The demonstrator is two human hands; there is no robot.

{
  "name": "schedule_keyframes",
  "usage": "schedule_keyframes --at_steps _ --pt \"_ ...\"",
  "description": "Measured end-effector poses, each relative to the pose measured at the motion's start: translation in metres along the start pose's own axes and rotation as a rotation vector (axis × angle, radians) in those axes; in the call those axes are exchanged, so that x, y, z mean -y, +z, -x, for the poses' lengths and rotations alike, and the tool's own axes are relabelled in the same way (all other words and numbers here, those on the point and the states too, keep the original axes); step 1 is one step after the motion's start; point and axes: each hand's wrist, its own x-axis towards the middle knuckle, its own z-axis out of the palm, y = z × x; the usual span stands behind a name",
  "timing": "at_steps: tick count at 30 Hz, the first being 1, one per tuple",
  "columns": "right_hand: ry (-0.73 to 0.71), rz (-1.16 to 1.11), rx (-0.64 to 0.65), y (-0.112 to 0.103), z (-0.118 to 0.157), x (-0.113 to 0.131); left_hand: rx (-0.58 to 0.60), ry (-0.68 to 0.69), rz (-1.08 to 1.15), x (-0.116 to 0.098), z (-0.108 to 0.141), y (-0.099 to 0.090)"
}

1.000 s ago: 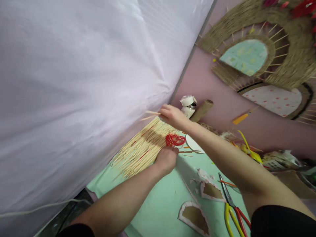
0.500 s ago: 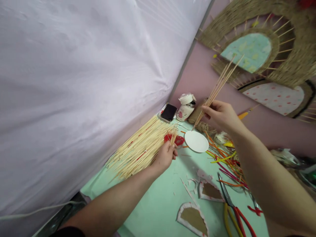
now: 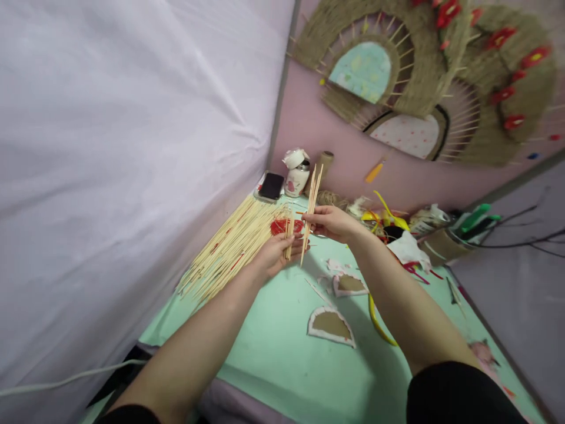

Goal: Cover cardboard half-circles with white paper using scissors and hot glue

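My left hand (image 3: 274,254) holds a small bundle of short bamboo sticks (image 3: 288,237) under its thumb, its other fingers stretched out toward the right hand. Close beside it, my right hand (image 3: 331,222) pinches several longer bamboo sticks (image 3: 312,197), nearly upright, their lower ends over the left fingertips. A wide spread of loose bamboo sticks (image 3: 233,250) lies on the table to the left. Behind the left hand is a tangle of red cord (image 3: 282,226). Two half-round cardboard pieces with white edging lie nearer me, one in front (image 3: 332,325) and one behind (image 3: 352,285).
A phone (image 3: 271,186), a white flask (image 3: 296,176) and a cardboard tube (image 3: 325,162) stand by the wall. Woven twine fans (image 3: 424,76) hang above. To the right are a white cloth (image 3: 408,250), a pot of green-handled tools (image 3: 445,244) and dark branches (image 3: 529,241).
My right hand has come down and left with its sticks, close to my left hand. The left fingers have opened out around its bundle. The view has turned to the right.
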Motion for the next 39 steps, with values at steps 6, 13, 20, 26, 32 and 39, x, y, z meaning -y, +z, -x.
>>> schedule_keyframes --at_steps 6,13,20,26,32,39 --pt "-0.232 0.023 -0.225 0.002 0.042 -0.017 0.08 0.001 -0.122 0.002 0.001 -0.002" --pt "-0.403 0.138 -0.346 0.027 0.058 -0.033 0.136 0.089 -0.263 0.003 0.002 -0.001" --pt "-0.476 0.319 -0.445 0.028 0.055 -0.021 0.187 0.134 -0.308 -0.001 0.004 -0.001" --pt "-0.476 0.395 -0.476 0.024 0.052 -0.021 0.238 0.155 -0.367 0.005 0.0 -0.003" --pt "-0.438 0.313 -0.497 0.024 0.043 -0.029 0.224 0.157 -0.418 0.008 0.003 -0.001" --pt "-0.423 0.256 -0.442 0.024 0.041 -0.033 0.234 0.135 -0.433 0.01 0.006 0.001"
